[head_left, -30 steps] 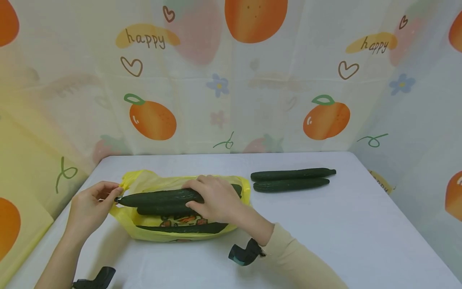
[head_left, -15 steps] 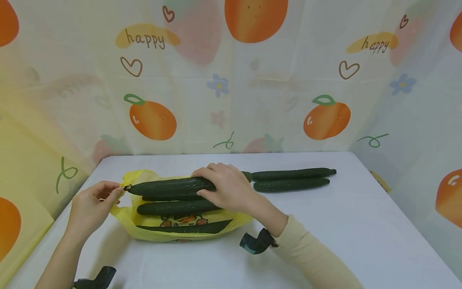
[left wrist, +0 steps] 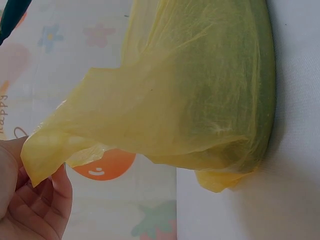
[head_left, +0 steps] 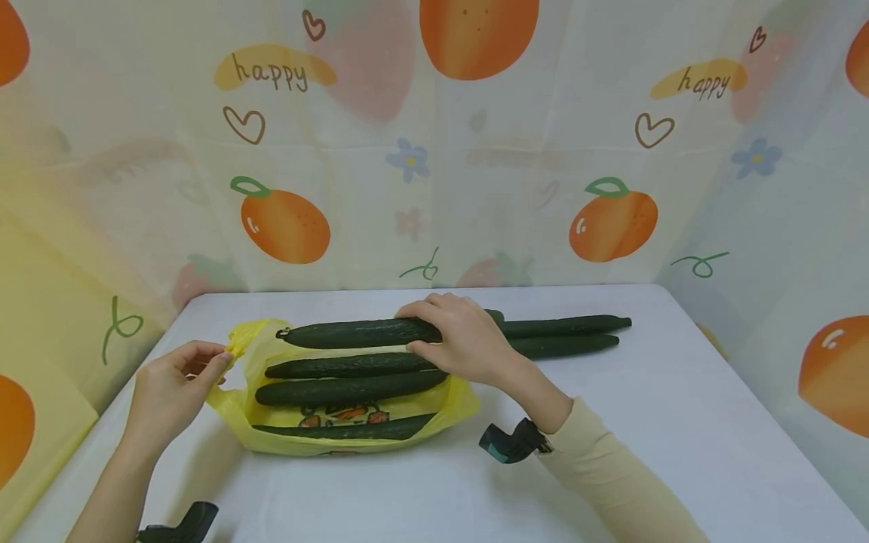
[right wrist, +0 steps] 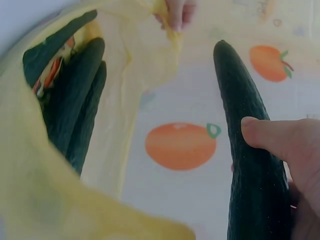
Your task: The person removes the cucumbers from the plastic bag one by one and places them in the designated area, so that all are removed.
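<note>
My right hand (head_left: 465, 335) grips a dark green cucumber (head_left: 360, 333) around its middle, thumb along the near side. The right wrist view shows this cucumber (right wrist: 250, 145) raised beside the yellow plastic bag (right wrist: 127, 75). At the bag's left end my left hand (head_left: 178, 388) pinches the edge of the yellow bag (head_left: 237, 418) between thumb and fingertips, stretching it in the left wrist view. Inside the open bag lie a cucumber (head_left: 346, 366) at the back, another cucumber (head_left: 346, 390) just in front, and a third cucumber (head_left: 353, 430) along the near side.
Two cucumbers lie side by side at the back right of the white table (head_left: 652, 422); the farther cucumber (head_left: 570, 326) and the nearer cucumber (head_left: 573, 345) are partly hidden by my right hand. A printed curtain (head_left: 489, 219) stands behind the table.
My right hand has lifted the cucumber out of the bag and moved it back and to the right. The cucumbers beneath have come into view. My left hand stays at the bag's edge.
</note>
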Tool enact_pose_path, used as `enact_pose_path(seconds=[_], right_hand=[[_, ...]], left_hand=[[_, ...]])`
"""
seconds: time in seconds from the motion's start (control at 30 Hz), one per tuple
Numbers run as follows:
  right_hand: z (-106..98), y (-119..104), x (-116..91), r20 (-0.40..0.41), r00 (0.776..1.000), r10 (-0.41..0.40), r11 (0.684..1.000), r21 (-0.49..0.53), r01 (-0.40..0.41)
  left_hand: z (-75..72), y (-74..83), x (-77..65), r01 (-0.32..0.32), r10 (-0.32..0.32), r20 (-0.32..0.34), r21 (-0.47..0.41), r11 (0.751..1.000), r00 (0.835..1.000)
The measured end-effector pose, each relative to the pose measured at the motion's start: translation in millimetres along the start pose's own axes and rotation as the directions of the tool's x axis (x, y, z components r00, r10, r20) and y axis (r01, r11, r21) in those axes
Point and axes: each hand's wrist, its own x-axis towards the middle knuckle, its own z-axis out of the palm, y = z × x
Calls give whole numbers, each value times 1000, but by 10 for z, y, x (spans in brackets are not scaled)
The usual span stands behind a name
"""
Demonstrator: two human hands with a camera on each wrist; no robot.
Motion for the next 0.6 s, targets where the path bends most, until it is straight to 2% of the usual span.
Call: enact_pose_path(seconds=[0.27,0.6], right_hand=[[-53,154,-64,-33,999,20,1000,22,-20],[-83,428,-170,-96,995,15,1000,28,-13]], left_hand=[[-10,4,-7,-16,16,-15,-12,1000,1000],[-27,14,-3,0,0,2,-11,1000,1000]])
